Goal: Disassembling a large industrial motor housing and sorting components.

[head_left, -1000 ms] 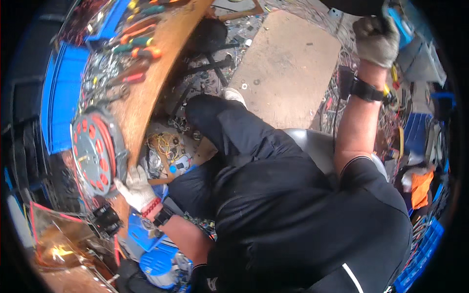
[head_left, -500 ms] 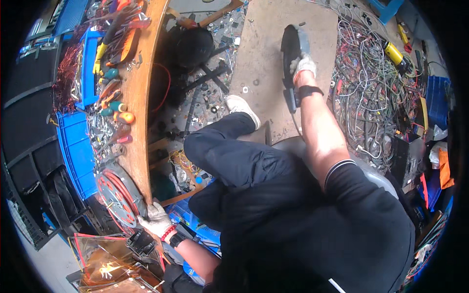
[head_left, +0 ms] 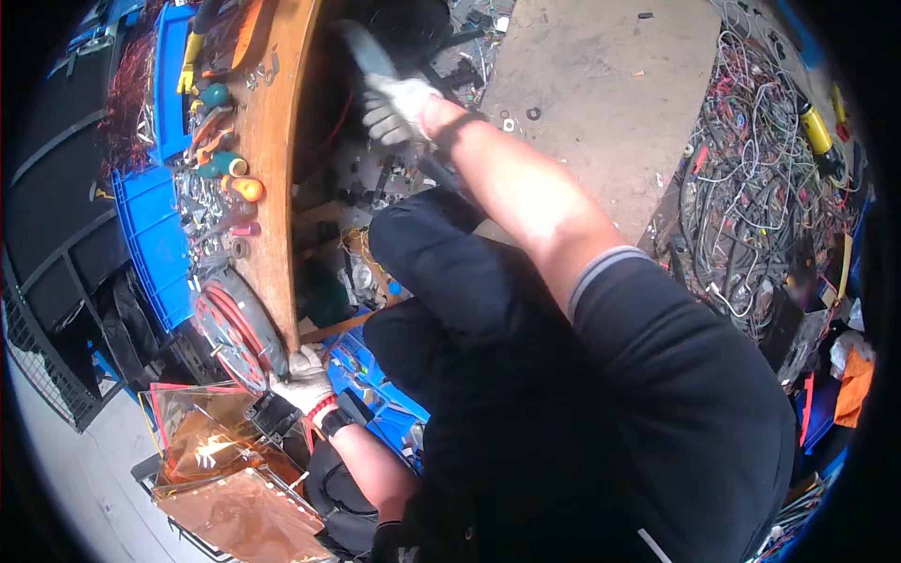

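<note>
My right hand [head_left: 399,111], in a white glove, is closed on a long grey and black tool [head_left: 368,52]. The tool is smeared by motion, so its exact kind cannot be made out. It is held over the dark space beside the wooden workbench [head_left: 289,169]. My left hand [head_left: 302,383], also gloved, has its fingers curled over the near end of that bench. Right beside it stands a reel [head_left: 235,324] wound with red cable or hose.
Screwdrivers with orange and green handles [head_left: 246,188] and small metal parts lie on the bench, before blue bins [head_left: 155,249]. A brown board [head_left: 601,94] lies on the floor. Tangled wires [head_left: 751,178] are heaped at right. Framed amber sheets [head_left: 239,511] stand at lower left.
My right hand has swung left with the tool, from over the brown board to beside the bench. My left hand stays at the bench end. The whole view has shifted.
</note>
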Demonstrator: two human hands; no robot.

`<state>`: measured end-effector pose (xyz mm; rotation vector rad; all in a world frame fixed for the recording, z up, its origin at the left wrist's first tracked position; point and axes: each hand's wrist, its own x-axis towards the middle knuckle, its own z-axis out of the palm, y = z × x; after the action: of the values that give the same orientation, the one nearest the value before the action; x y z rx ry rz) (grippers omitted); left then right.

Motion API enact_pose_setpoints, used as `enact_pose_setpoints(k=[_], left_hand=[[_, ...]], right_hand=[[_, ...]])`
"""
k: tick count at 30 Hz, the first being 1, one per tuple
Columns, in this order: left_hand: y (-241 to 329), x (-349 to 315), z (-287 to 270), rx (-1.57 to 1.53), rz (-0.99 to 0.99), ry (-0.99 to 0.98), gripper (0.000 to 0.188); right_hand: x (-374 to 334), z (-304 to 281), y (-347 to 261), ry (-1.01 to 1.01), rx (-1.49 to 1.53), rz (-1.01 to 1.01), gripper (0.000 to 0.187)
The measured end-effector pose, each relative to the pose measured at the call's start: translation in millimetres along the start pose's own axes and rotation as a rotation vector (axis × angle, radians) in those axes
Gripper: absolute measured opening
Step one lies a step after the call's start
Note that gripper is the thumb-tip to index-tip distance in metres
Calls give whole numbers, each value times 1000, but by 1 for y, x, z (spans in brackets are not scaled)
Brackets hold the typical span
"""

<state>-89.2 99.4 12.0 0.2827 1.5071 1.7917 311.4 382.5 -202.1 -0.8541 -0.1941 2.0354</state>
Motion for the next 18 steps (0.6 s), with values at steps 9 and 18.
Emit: enact_pose_setpoints(k=[9, 18], left_hand=[[4, -12, -2, -16, 34, -21, 55], [1, -7, -1, -29, 89, 62, 60]], right_hand=[[35, -135, 50, 81, -1190, -307, 45], [-96, -367, 63, 801, -277, 305, 38]])
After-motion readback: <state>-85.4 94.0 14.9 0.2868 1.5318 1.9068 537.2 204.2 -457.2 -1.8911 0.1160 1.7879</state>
